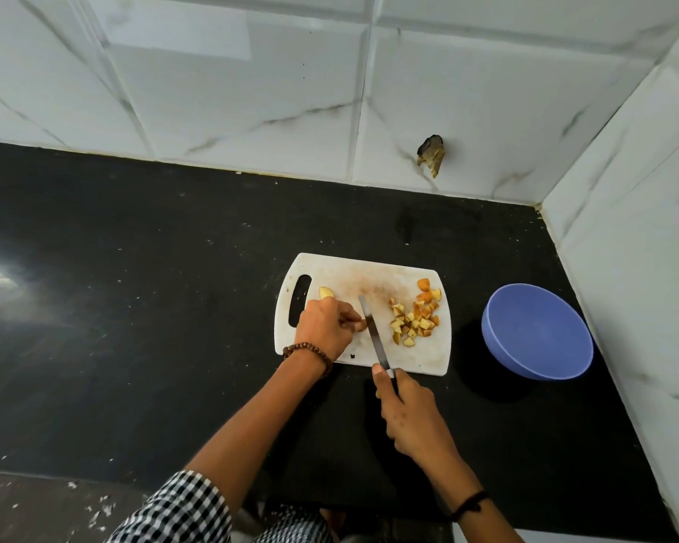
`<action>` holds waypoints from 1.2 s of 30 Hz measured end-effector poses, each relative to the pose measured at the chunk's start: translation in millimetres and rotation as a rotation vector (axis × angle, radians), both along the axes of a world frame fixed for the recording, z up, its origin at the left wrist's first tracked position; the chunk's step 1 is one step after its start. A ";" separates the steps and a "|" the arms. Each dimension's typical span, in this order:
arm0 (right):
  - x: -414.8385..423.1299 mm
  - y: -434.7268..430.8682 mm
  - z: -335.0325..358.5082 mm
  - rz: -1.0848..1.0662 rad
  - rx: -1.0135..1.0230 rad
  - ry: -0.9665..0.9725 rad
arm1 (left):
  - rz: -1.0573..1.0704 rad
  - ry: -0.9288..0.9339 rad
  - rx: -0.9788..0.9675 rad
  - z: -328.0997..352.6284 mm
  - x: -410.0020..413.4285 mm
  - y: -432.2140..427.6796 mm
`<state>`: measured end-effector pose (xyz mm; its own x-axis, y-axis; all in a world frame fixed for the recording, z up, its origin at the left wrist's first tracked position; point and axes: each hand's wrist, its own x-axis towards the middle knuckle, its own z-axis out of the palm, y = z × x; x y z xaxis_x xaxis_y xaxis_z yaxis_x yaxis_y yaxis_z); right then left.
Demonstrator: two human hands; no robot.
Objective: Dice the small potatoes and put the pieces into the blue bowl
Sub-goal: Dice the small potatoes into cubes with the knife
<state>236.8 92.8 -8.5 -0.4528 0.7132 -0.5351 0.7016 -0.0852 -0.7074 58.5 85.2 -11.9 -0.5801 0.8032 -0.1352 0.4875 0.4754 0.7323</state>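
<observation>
On the white cutting board (369,276) our left hand (324,327) pinches a potato piece (361,325) with its fingers; our right hand (408,417) grips the knife (373,331), blade pointing away, beside it. Diced pieces (414,317) lie right; the blue bowl (538,333) stands on the bench (134,307); we read no writing

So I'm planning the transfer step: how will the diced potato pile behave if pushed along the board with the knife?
The diced potato pieces lie loose, so they will probably scatter. Flat cut faces suggest sliding or tumbling, not rolling. They look small, likely light, easily swept off the cutting board.
</observation>
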 end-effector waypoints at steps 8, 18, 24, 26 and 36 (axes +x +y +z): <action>-0.7 -2.6 4.5 -0.047 -0.017 0.031 | 0.023 -0.084 -0.024 3.3 -0.7 2.0; -2.3 -5.7 9.1 -0.013 -0.041 0.003 | 0.012 -0.041 -0.047 3.8 -0.5 3.3; -6.9 -7.4 15.3 0.142 0.150 -0.144 | 0.010 -0.026 -0.048 3.6 -0.6 5.0; -10.6 -9.4 16.6 0.200 0.234 -0.205 | 0.014 -0.026 -0.053 2.9 -0.5 6.1; -28.1 -2.7 14.8 0.277 0.301 -0.299 | 0.049 -0.021 -0.029 1.7 0.8 6.6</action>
<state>208.8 90.1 6.3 -0.5056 0.7305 -0.4590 0.8445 0.3101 -0.4367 59.2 91.8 -10.2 -0.6153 0.7695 -0.1709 0.4479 0.5197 0.7275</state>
